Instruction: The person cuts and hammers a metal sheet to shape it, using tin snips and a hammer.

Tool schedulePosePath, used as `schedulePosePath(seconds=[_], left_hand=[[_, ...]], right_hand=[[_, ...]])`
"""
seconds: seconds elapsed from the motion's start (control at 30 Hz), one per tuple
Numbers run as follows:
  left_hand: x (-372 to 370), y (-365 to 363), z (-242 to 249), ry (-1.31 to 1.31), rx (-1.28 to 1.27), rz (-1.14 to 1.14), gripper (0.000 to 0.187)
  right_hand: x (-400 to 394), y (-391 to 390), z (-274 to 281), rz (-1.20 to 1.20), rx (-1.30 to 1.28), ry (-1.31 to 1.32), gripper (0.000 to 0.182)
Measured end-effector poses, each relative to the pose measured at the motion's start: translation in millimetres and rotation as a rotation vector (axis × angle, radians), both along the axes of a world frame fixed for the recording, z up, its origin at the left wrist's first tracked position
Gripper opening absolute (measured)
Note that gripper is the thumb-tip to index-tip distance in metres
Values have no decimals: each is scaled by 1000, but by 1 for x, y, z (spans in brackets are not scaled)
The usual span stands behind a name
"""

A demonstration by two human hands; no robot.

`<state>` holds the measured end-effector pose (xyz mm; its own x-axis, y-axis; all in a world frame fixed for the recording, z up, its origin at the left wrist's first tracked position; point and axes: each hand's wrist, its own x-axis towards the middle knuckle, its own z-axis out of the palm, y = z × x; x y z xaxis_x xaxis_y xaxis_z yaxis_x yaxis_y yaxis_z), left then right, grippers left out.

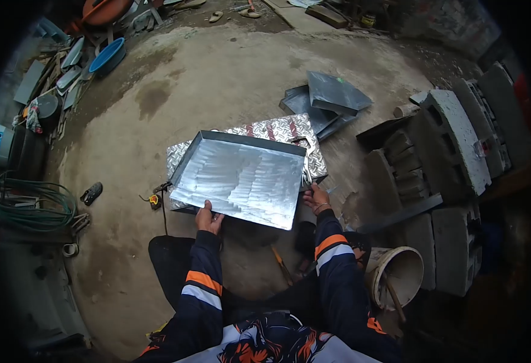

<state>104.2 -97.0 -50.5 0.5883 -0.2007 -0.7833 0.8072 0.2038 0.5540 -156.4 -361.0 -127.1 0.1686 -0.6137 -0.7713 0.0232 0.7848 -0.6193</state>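
Nearest, beside the person's right forearm, a pale bucket [415, 279] stands tilted, with a wooden stick [395, 297] leaning out of its mouth. An orange-handled tool [281, 265] lies on the floor between the forearms.

Just beyond, the left hand [209, 218] grips the near edge of a metal tray [238, 176], its thumb on top. The right hand [317, 198] is at the tray's right side, fingers curled; whether they grip the rim or something by it, I cannot tell. The tray rests tilted over a tread-plate surface [280, 128], its shiny inside streaked and its raised walls showing along the far and left sides.

To the left, a yellow tape measure [154, 200] is near the plate's corner, and a green hose [32, 206] lies coiled beyond a dark shoe [92, 193]. To the right stand grey concrete blocks [450, 248].

Farther off, several metal pans [336, 93] lie in a loose, overlapping pile. Farther left, a blue basin [108, 55] leans near scrap boards; its contents are unclear.
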Motion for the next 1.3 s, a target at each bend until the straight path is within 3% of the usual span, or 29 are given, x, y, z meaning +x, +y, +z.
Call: schedulePosePath(seconds=[0.07,0.1,0.17,0.23,0.3,0.37,0.4,0.43,0.47,0.5,0.57,0.6,0.67,0.7,0.77,0.8,0.87,1.0,1.1,1.17,1.3], left_hand=[[11,3,-2,-32,-107,-34,38],[13,1,6,-54,-112,-14,35],[15,-12,20,-82,-133,12,33],[12,-20,28,-115,-156,39,30],[3,-26,18,-136,-162,22,30],[-2,-30,-8,-138,-151,-31,30],[-2,-24,-85,-490,-228,-260,30],[-10,-27,-106,-585,-147,-345,29],[-21,-30,-103,-588,-150,-326,29],[-33,-35,-96,-314,-164,-286,28],[-47,-46,-80,230,-208,-206,33],[-47,-48,-107,272,-221,-333,33],[-61,-42,-69,233,-137,-701,44],[-68,-39,-49,235,-146,-695,44],[-80,-32,-12,84,53,-1059,68],[-88,-30,-1,83,46,-1047,68],[-100,-27,23,-139,-114,-1272,76],[-124,-6,66,-106,-346,-1297,71],[-138,15,65,-279,-371,-1402,53],[-150,29,54,-267,-455,-1226,41],[-148,53,31,-146,-583,-1074,36]], right_hand=[[-11,-14,-16,140,-26,-38,37],[-16,-20,-13,74,-39,-110,32],[-33,-39,-9,97,-311,-21,30],[-53,-44,29,120,-488,309,31],[-84,-47,21,255,-919,807,37],[-109,-19,67,356,-1225,1066,34],[-119,-4,83,237,-1245,997,35],[-127,12,97,121,-1258,923,36],[-131,32,118,-79,-1065,620,36],[-130,56,139,-258,-850,320,36],[-134,92,150,-380,-876,-26,32],[-133,111,156,-370,-886,-33,32],[-126,144,167,-218,-915,-248,32],[-123,154,173,-210,-921,-247,32],[-116,174,182,30,-712,-316,33],[-108,185,182,44,-715,-318,33],[-88,204,172,152,-582,-325,30],[-70,232,143,270,-443,-166,27],[-54,240,138,439,-580,-112,26],[-48,242,114,596,-642,-220,28],[-38,257,123,704,-628,-236,34]])
